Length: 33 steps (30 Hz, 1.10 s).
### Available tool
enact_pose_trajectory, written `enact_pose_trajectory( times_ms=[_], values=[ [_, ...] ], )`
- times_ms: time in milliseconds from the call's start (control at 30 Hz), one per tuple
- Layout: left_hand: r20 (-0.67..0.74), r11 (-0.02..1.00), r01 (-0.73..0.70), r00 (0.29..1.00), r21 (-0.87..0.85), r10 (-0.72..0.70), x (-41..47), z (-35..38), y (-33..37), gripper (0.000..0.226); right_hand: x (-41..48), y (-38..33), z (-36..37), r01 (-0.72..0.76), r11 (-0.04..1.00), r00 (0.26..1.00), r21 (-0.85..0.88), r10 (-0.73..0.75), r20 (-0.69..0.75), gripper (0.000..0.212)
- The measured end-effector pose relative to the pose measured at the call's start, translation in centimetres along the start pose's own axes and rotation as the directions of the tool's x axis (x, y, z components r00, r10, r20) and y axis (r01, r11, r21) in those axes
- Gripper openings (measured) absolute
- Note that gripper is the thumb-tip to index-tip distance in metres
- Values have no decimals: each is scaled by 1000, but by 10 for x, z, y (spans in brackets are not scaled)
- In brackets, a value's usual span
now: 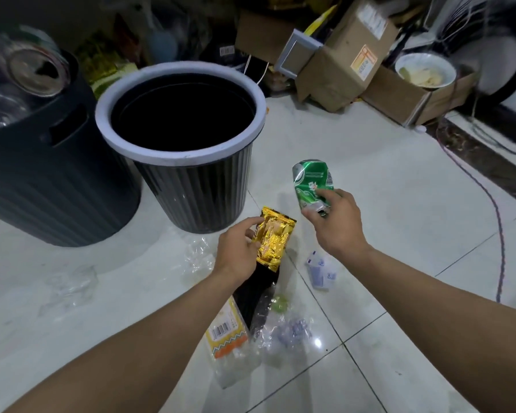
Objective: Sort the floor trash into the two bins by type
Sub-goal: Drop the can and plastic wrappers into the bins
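We held two kinds of trash at once, and that was the danger. Our left hand (239, 248) pinched the gold foil wrapper (276, 242) just in front of the white-rimmed bin (203, 189), while our right hand (337, 222) was curled round the crushed green can (312, 183), a little to that bin's right. With both so near one open mouth, the can could easily have followed the wrapper in. It probably belonged in the dark bin (42, 174) at far left (which held what looked like clear plastic bottles (36, 73)). A cross-body toss might have missed, and the clear film (197, 251) on the tiles looked slippery.
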<state>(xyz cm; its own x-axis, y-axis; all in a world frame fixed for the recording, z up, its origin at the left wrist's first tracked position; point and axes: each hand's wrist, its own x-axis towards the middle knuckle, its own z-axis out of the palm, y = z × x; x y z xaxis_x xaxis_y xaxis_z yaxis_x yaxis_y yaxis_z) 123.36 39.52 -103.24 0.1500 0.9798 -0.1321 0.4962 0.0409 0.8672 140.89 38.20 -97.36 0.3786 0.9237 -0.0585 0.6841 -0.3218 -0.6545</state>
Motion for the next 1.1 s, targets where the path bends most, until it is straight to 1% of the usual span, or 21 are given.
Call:
enact_pose_trajectory(
  times_ms=[100, 200, 333, 433, 567, 667, 733, 833, 933, 1033, 1100],
  values=[
    [-28, 994, -86, 996, -67, 84, 4, -10, 31, 46, 8, -16, -22, -2, 998, 993, 67, 10, -120, 51],
    [-79, 977, -192, 980, -90, 185, 9, -27, 65, 46, 18, -37, -39, 17, 990, 976, 143, 15, -218, 52],
    [-147, 947, -301, 947, -112, 284, 19, -55, 107, 45, 25, -71, -56, 68, 975, 955, 210, -4, -295, 52],
    [-204, 933, -338, 929, -126, 309, 28, -82, 126, 44, 28, -96, -64, 119, 959, 941, 258, -26, -338, 52],
    [-306, 946, -310, 913, -90, 270, 41, -125, 131, 43, 32, -122, -66, 186, 948, 932, 259, -86, -353, 50],
    [-382, 969, -237, 903, -65, 195, 53, -155, 124, 40, 34, -141, -58, 243, 942, 927, 230, -156, -342, 48],
    [-405, 980, -176, 905, -87, 127, 63, -170, 119, 41, 36, -153, -50, 274, 939, 927, 206, -201, -318, 49],
    [-406, 985, -106, 913, -134, 43, 75, -185, 111, 42, 38, -169, -39, 295, 939, 932, 177, -241, -272, 51],
    [-388, 988, -68, 922, -140, 8, 79, -189, 102, 43, 40, -180, -30, 313, 938, 933, 150, -275, -233, 51],
    [-362, 995, -52, 932, -88, 16, 78, -189, 92, 41, 43, -187, -21, 316, 935, 938, 161, -283, -198, 52],
    [-338, 997, -80, 938, -17, 70, 78, -191, 90, 40, 44, -190, -14, 312, 939, 942, 147, -285, -177, 52]
  ],
)
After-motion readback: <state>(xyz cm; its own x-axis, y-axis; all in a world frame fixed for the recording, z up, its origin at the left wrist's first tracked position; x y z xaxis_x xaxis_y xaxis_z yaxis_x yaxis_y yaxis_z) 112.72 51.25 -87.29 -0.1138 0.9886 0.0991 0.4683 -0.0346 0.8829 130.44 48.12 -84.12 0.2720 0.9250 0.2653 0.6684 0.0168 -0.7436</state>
